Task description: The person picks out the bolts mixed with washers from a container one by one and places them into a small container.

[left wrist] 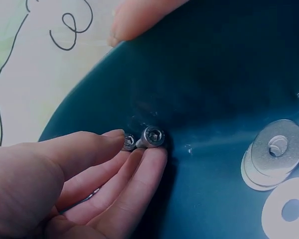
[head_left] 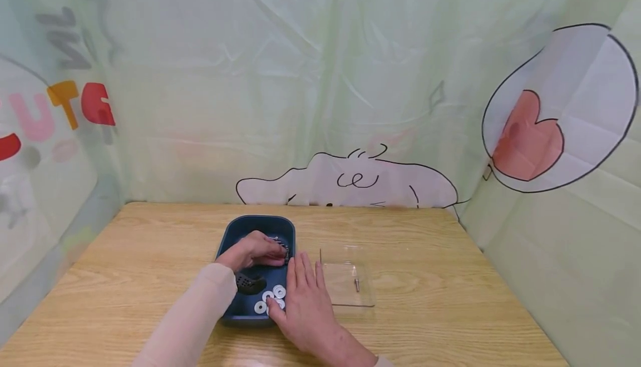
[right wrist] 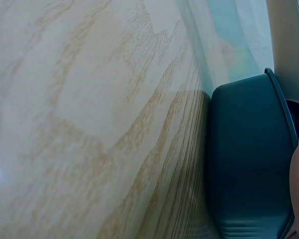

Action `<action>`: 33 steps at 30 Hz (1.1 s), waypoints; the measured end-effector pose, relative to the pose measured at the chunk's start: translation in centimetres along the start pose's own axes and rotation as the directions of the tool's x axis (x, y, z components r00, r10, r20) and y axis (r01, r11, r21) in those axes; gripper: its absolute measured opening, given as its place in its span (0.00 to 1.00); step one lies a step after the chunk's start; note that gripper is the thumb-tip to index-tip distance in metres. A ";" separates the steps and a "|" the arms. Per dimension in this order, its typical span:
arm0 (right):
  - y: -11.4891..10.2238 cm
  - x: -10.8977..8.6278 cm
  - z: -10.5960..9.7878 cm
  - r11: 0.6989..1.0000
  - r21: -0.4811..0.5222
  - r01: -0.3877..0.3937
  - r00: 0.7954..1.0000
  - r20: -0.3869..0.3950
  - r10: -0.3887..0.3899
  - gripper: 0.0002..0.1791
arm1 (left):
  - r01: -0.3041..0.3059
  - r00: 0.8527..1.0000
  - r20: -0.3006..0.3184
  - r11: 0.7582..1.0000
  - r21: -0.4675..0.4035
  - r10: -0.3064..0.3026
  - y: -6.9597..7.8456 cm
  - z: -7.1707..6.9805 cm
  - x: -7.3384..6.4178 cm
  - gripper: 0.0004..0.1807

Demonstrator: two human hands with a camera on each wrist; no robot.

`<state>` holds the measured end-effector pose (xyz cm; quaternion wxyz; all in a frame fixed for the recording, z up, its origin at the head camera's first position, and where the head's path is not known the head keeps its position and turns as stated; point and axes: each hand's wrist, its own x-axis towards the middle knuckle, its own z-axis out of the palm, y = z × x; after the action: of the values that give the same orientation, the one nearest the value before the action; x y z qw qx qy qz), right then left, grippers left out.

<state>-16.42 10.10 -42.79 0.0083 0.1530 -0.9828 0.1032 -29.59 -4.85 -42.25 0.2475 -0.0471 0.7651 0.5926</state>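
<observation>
While inside the bin — bolts at fingertips of left hand.

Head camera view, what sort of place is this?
Probably a makeshift small-parts work booth: a wood-grain table with cartoon-printed sheeting behind and beside it, and a dark blue bin holding flat washers and socket-head screws.

Reads as a curtained-off booth (room type beyond it: can't tell). I'm at a wood-grain table; pale, creased sheets wall it in left, back and right, printed with cartoon figures and chunky coloured letters.
</observation>
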 end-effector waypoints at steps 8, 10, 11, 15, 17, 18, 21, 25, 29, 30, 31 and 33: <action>-0.1 0.1 0.1 1.000 -0.007 -0.002 1.000 0.013 0.002 0.48 | -0.002 1.000 0.007 0.999 -0.043 0.003 -0.1 0.1 0.2 0.13; -0.1 0.1 0.1 1.000 -0.007 0.000 1.000 0.011 0.000 0.48 | -0.006 1.000 0.004 0.999 -0.042 0.006 0.0 0.3 0.1 0.15; -0.1 0.1 0.1 1.000 -0.006 0.001 1.000 0.010 -0.001 0.48 | -0.008 1.000 0.004 0.999 -0.038 0.008 0.1 0.3 0.1 0.15; -0.1 0.1 0.0 1.000 -0.007 0.003 1.000 0.009 -0.003 0.48 | -0.014 1.000 -0.001 1.000 -0.014 0.014 0.1 0.4 0.0 0.15; -0.2 0.1 0.0 1.000 -0.009 0.004 1.000 0.010 -0.004 0.48 | -0.018 1.000 0.006 1.000 -0.004 0.018 0.0 0.4 0.0 0.14; -0.2 0.1 0.0 1.000 -0.009 0.005 1.000 0.010 -0.005 0.48 | -0.019 1.000 0.012 1.000 -0.004 0.019 0.0 0.4 0.0 0.14; -0.3 0.1 0.0 1.000 -0.011 0.008 1.000 0.012 -0.008 0.48 | -0.028 0.999 0.031 1.000 -0.010 0.028 0.0 0.2 0.0 0.13; -0.3 0.2 0.1 1.000 -0.014 0.004 1.000 0.014 -0.004 0.48 | -0.045 0.998 0.050 0.998 -0.035 0.047 0.0 0.0 -0.1 0.14; -0.3 0.2 0.1 1.000 -0.013 -0.006 1.000 0.017 0.006 0.49 | -0.056 0.997 0.049 0.997 -0.048 0.058 0.2 0.0 -0.1 0.13; -0.2 0.1 0.1 1.000 -0.014 -0.008 1.000 0.018 0.008 0.49 | -0.058 0.997 0.048 0.997 -0.052 0.060 0.2 0.0 -0.1 0.13; -0.2 0.1 0.1 1.000 -0.015 -0.010 1.000 0.017 0.010 0.49 | -0.061 0.997 0.046 0.997 -0.054 0.063 0.2 0.0 -0.1 0.13; 0.0 0.0 0.0 1.000 -0.016 -0.014 1.000 0.016 0.014 0.49 | -0.073 0.996 0.044 0.996 -0.049 0.075 0.4 0.0 -0.1 0.13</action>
<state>-16.43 10.08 -42.80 0.0009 0.1470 -0.9846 0.0944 -29.62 -4.77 -41.89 0.2417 -0.0107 0.7463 0.6201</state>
